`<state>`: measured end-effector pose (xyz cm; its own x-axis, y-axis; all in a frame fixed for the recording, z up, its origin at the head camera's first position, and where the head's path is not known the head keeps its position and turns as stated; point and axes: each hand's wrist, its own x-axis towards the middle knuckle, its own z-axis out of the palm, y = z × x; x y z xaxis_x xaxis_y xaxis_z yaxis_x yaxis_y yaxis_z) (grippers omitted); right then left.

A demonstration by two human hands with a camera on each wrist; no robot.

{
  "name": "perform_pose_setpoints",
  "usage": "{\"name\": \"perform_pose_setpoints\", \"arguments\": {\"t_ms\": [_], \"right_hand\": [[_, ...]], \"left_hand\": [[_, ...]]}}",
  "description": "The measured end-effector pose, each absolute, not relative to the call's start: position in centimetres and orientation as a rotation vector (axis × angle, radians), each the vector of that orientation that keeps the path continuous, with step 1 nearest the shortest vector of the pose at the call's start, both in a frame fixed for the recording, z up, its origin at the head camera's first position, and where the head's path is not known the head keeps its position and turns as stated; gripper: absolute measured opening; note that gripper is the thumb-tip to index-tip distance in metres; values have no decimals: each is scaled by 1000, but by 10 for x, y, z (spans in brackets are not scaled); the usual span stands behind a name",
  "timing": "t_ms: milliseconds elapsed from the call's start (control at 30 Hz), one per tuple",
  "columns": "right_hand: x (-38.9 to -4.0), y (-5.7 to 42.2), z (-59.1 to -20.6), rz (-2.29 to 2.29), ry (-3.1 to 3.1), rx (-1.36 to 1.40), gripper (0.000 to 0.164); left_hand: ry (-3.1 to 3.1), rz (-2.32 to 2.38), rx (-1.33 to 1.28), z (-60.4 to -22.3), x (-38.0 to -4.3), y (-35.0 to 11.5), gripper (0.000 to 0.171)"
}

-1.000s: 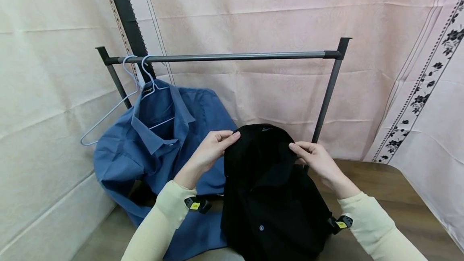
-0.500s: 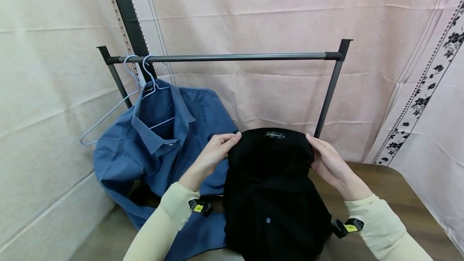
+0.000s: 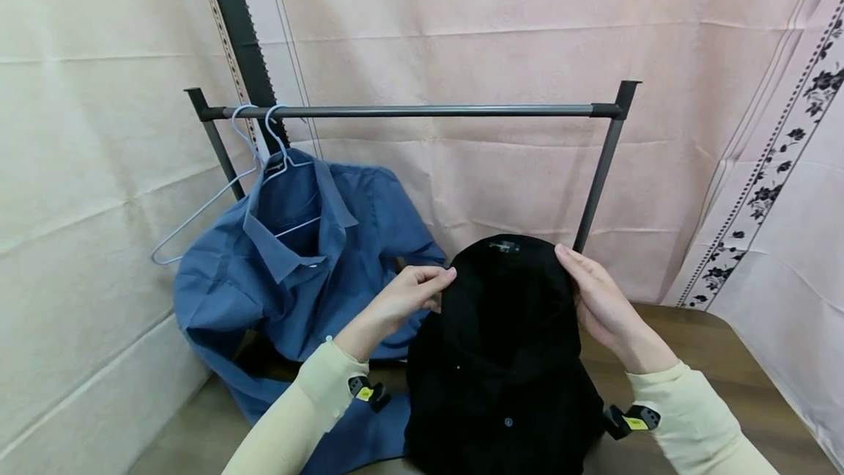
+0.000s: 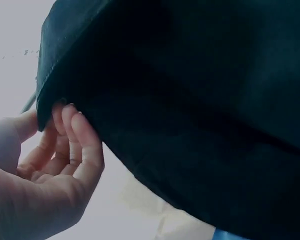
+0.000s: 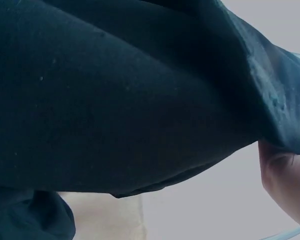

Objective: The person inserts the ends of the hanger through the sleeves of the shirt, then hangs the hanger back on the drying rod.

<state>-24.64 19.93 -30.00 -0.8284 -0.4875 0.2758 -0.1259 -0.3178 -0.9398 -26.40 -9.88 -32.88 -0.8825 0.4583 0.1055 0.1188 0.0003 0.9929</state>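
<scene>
A black button-up shirt is held up by its collar in the head view, with a label at the back of the neck and a small button lower on the front. My left hand pinches the collar's left side between thumb and fingers; the left wrist view shows this hand at the edge of the dark cloth. On the other side, my right hand grips the collar with the thumb in front and the fingers partly hidden behind. Only part of the right hand shows in the right wrist view.
A dark metal clothes rack stands behind the black shirt. At its left end hang a blue shirt on a light blue hanger and a second, bare hanger. Below is a wooden table, with cloth curtains around.
My left hand has shifted right and down, drawing the collar's left side inward. My right hand moved outward first, spreading the collar, then stayed nearly still. The neck label has come into view.
</scene>
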Motion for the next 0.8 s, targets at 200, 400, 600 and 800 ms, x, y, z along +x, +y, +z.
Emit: {"name": "perform_pose_setpoints", "arguments": {"t_ms": [200,400,600,800], "right_hand": [[-248,204,-293,-2311,1654,-713,34],[-249,207,-294,-2324,1596,-733,35],[-248,204,-295,-2337,1533,-808,36],[-244,199,-294,-2324,1577,-794,34]], "left_hand": [[1617,2174,539,-320,-266,-103,33],[1625,2152,514,-314,-265,-112,35],[2023,1859,486,-324,-264,-104,41],[2250,1689,554,-327,-254,-101,39]]}}
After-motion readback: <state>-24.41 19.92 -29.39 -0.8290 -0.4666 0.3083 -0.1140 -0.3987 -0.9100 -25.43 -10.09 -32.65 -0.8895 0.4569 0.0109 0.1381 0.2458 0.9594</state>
